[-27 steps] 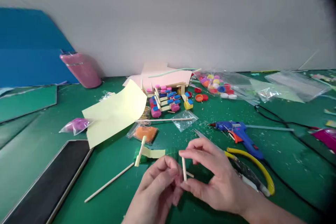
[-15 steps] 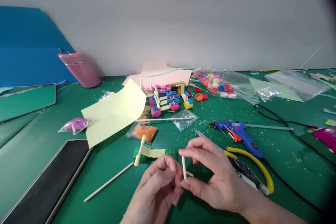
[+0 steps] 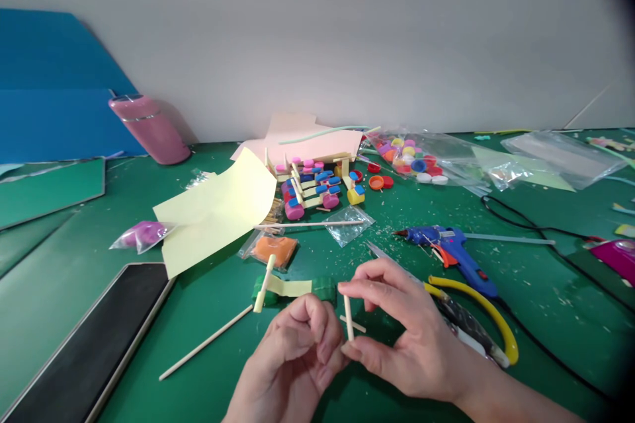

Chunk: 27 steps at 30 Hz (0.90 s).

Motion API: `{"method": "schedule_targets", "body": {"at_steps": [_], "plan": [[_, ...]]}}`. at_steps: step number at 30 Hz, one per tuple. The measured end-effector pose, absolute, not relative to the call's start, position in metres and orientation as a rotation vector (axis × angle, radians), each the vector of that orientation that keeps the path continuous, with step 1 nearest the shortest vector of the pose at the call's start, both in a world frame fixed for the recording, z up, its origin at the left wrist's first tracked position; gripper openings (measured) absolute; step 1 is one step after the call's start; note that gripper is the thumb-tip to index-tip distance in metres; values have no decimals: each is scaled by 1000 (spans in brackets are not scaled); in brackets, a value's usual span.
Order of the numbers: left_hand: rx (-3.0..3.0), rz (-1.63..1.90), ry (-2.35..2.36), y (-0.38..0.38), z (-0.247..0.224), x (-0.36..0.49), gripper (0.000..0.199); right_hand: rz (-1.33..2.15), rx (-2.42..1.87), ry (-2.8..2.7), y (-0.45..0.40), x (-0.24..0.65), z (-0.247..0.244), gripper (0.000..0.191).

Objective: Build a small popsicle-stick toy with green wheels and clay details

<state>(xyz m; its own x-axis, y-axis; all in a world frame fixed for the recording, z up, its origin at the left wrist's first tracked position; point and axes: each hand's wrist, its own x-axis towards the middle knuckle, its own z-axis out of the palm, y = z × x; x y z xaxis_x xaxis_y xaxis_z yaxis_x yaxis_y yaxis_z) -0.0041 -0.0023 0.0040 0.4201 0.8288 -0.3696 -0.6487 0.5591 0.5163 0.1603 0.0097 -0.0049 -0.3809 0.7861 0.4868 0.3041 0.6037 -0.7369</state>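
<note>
Above the smooth green table [image 3: 198,403], the right hand [image 3: 417,340] pinches a short, round wooden stick [image 3: 348,317] nearly upright between thumb and forefinger, while the left hand [image 3: 292,360] curls just beside it, and whether it grips anything cannot be told. Just beyond lies a ridged green piece [image 3: 325,288] bearing a flat yellow strip [image 3: 292,289]; farther off, clear plastic bags [image 3: 456,157] hold an orange lump [image 3: 275,252], a purple lump [image 3: 147,234] and round caps [image 3: 409,153].

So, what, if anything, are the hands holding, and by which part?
The right hand holds a short stick by its two ends; whether the left hand holds anything cannot be told.
</note>
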Motion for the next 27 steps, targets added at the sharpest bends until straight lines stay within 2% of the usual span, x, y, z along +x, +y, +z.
{"method": "schedule_targets", "body": {"at_steps": [5,13,27], "plan": [[296,950,615,-3,6,-5,10,678,-866,-1948,10,160,-4,42],[402,951,742,-3,-5,-1,30,665,-885,-1956,12,159,-4,41],[470,952,879,-3,-4,1,16,677,-914,-1958,11,161,-5,41]]}}
